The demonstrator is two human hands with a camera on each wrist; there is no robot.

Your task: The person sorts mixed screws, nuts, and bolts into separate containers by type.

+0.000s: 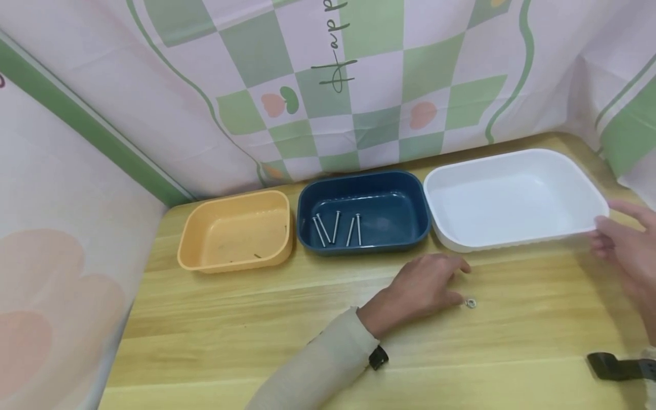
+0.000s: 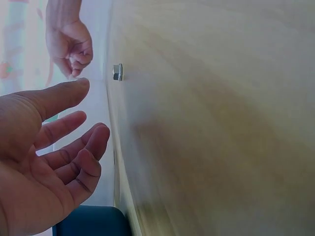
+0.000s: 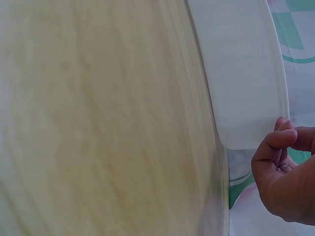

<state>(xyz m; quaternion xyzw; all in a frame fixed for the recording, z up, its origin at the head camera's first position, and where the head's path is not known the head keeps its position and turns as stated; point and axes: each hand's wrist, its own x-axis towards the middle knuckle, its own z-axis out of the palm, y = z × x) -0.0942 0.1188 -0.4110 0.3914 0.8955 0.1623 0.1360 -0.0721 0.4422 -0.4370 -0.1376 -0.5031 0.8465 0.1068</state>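
Note:
My left hand (image 1: 422, 287) hovers over the table with thumb and fingers spread and nothing between them. Just past its thumb tip lies a small silver hex nut (image 1: 470, 303); in the left wrist view the nut (image 2: 117, 72) has a flanged base and stands apart from the hand (image 2: 54, 152). At the far right, my right hand (image 1: 626, 247) pinches the front right corner of a white plastic bin (image 1: 517, 199). The right wrist view shows the thumb and fingers of that hand (image 3: 288, 172) at the rim of the bin (image 3: 246, 73).
Left of the white bin stands a dark blue bin (image 1: 394, 219) with several silver screws (image 1: 335, 228) in it. A yellow bin (image 1: 225, 239) farther left holds a few tiny dark pieces (image 1: 257, 255). Behind the wooden table (image 1: 215, 336) hangs a patterned curtain (image 1: 379, 85).

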